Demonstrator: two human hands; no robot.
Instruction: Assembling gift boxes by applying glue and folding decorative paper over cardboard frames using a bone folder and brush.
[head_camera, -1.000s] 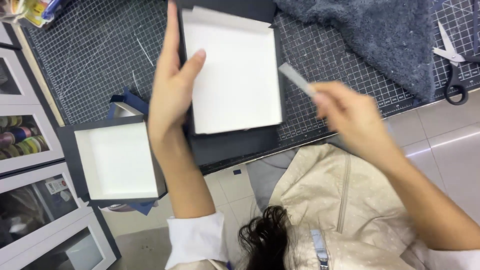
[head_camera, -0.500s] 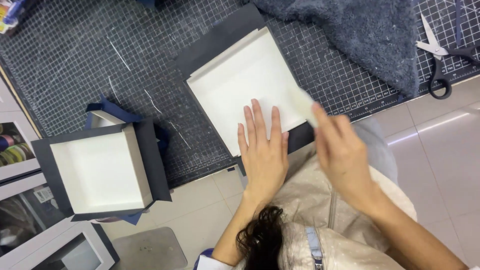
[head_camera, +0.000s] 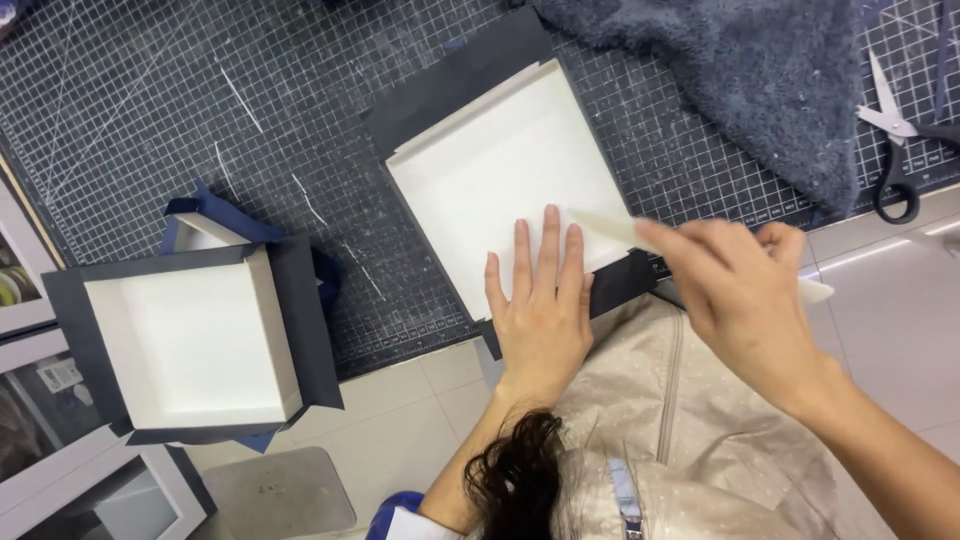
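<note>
White shallow box tray (head_camera: 500, 170), square and smooth-sided, lies on dark navy paper (head_camera: 450, 85) spread on the gridded cutting mat (head_camera: 150, 110), near the mat's front edge; the left hand (head_camera: 540, 310) lies flat on the tray's near corner, fingers together and pressed down, gripping nothing; the right hand (head_camera: 745, 295) pinches a slim cream folding stick (head_camera: 610, 228), its tip resting on the tray beside the left fingertips; a second white tray (head_camera: 190, 340), already edged in navy paper, sits to the left, overhanging the mat; a fuzzy grey cloth (head_camera: 740, 70) lies bunched at the top right, black-handled scissors (head_camera: 895, 150) beside it.
</note>
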